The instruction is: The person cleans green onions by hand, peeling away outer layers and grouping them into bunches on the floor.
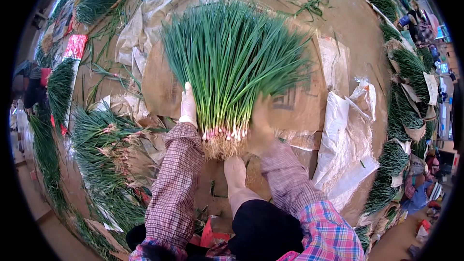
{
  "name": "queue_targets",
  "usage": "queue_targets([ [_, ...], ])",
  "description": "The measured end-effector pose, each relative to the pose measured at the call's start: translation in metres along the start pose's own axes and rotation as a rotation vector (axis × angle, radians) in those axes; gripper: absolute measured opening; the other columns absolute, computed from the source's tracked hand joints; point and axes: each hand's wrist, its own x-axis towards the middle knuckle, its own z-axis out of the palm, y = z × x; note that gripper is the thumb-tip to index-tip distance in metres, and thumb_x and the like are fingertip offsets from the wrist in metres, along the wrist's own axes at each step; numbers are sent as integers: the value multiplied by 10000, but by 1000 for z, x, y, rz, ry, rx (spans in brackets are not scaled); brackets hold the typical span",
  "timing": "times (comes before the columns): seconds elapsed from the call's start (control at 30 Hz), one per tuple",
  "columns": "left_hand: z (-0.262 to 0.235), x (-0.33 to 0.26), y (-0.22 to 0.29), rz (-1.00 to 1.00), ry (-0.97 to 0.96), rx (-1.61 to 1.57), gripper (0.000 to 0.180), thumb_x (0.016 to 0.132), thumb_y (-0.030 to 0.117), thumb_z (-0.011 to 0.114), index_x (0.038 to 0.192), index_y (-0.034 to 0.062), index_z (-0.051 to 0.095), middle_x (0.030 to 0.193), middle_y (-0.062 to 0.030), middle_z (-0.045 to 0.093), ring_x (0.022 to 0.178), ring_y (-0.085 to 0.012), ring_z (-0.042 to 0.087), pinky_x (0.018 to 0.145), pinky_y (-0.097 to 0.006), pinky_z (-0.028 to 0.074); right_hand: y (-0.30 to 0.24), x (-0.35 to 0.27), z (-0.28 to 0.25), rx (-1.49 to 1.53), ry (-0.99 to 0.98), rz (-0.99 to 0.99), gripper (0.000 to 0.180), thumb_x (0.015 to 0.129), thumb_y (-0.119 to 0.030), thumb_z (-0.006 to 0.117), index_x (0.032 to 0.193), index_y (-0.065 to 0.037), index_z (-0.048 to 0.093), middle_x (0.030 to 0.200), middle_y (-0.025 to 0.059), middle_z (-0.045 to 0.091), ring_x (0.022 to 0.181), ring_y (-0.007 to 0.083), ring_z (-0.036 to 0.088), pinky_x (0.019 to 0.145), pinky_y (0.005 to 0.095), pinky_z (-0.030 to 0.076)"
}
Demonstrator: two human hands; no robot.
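A wide fan of green scallions (227, 77) lies on brown paper sacking in front of me. Their leaves spread away from me, while the pinkish-white bulbs and tan roots line up on the near side. My left hand (188, 105), in a pale glove, rests flat along the left edge of the stalks with its fingers stretched forward. Beside the right edge of the bulbs is my right hand (261, 123), smeared by motion, so its fingers cannot be made out. A bare foot (235, 173) of mine stands close to the roots.
More scallions (106, 135) are heaped loosely on the left. A brown paper sheet (299, 106) lies beneath the fan, with crumpled white sacks (338, 135) to its right. Wrapped scallion bundles (408, 87) line the far right. Stray green leaves (314, 0) litter the floor beyond.
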Motion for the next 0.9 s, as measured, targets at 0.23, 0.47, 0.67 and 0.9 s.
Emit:
queue_targets([
  [0.23, -12, 27, -22, 62, 190, 411, 853, 873, 624, 342, 1388, -47, 235, 1405, -198, 328, 1301, -295, 315, 1061, -325, 241, 20, 23, 4, 6, -77, -419, 520, 962, -316, 392, 1302, 74, 348, 1301, 248, 430, 1184, 359, 425, 997, 366, 330],
  [0.47, -55, 16, 10, 105, 128, 580, 772, 858, 621, 384, 1259, -34, 453, 1190, -279, 524, 1120, -383, 509, 941, -426, 406, 28, 18, -21, 251, -123, -273, 446, 954, -256, 396, 1288, 38, 380, 1282, 162, 458, 1157, 284, 450, 985, 333, 356],
  [0.67, -95, -85, -1, 438, -64, 908, 651, 842, 346, 584, 1311, -56, 379, 1269, -278, 460, 1193, -336, 462, 1006, -378, 363, 25, 8, -73, -147, 339, -663, 326, 933, -117, 425, 1218, 40, 450, 1223, 142, 499, 1095, 265, 490, 957, 337, 389],
  [0.9, -304, -255, -91, 220, -474, 1409, 423, 843, 320, 563, 1207, 106, 543, 1155, -148, 574, 1129, -290, 514, 945, -373, 419, -30, -168, 3, -187, -348, -947, 217, 906, -49, 480, 1102, 23, 538, 1102, 124, 563, 1006, 233, 541, 900, 318, 419],
])
